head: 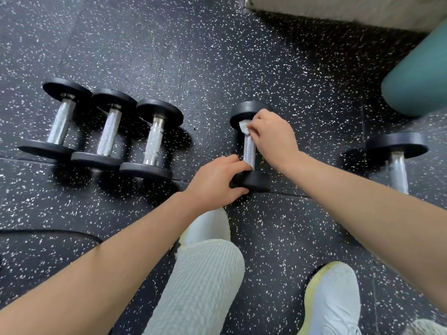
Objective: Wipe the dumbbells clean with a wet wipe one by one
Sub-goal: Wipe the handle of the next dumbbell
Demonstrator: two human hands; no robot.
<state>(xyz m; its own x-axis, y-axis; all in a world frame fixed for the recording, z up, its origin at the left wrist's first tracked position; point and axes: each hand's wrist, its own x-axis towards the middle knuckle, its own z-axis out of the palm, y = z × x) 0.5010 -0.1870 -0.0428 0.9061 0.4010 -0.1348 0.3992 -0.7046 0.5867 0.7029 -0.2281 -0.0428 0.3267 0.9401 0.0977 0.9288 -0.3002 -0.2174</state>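
At the left of the frame, three black-plated, steel-handled dumbbells [108, 130] lie side by side on the black rubber floor flecked with white [193, 56], their handles running up the picture; no hand is on them, and whether they have been wiped I cannot tell. Just right of centre lies a fourth dumbbell of the same make [249, 151], apart from the row, its long axis also running from the lower edge towards the upper, slightly tilted; this is the one being wiped. The left hand [215, 180] comes in from the lower left and grips the near plate, its fingers [238, 162] curled over the rim and onto the low end of the handle; it looks to be steadying the weight. The right hand [273, 136] reaches from the lower right and lies over the upper end of the handle; its fingers [254, 129] pinch a small crumpled white wet wipe [243, 126] against the steel just below the far plate. The bare length of handle therefore lies below the wipe, towards the person, between the two hands; the next stroke, I judge, is a pull down along that axis, and the right hand is placed for it. Further right a fifth dumbbell [396, 160] lies well apart; a teal padded cylinder [416, 76] sits in the upper right.
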